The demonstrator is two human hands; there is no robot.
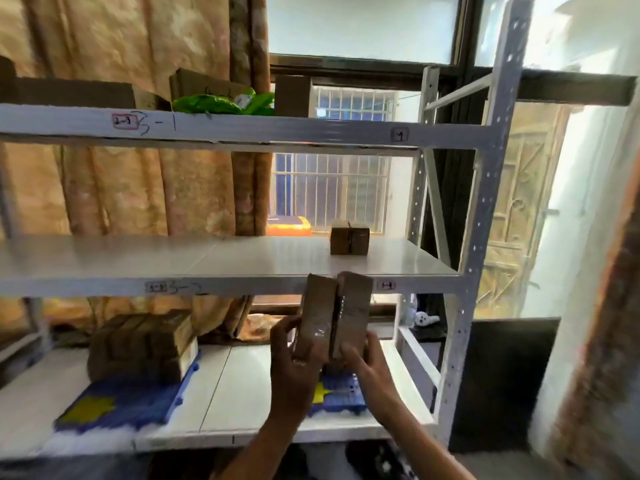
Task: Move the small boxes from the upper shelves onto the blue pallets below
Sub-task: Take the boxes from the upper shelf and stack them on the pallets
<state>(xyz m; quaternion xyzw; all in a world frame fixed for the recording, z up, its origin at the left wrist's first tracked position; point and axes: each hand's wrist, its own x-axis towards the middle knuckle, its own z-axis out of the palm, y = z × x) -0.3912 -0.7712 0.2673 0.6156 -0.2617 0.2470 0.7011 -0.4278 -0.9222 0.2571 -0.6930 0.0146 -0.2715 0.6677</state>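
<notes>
Both hands, left hand (294,362) and right hand (363,365), grip two taped boxes (334,317) above right blue pallet (337,396); box stack (142,344) already on left pallet (124,403); one box (349,236) left on middle shelf (207,258).

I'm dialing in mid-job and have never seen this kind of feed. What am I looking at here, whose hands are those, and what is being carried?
There is no robot here: a person wears one wide-angle camera on the head, so the single picture looks forward and down at their own bare hands. The left hand and right hand together hold two small boxes, taped and pressed side by side, in front of a white metal rack. On the middle shelf another pair of small boxes waits. On the lower shelf, the left blue pallet already carries a stack of boxes; a second blue pallet lies just below the hands. The top shelf holds cartons and a green bag.
</notes>
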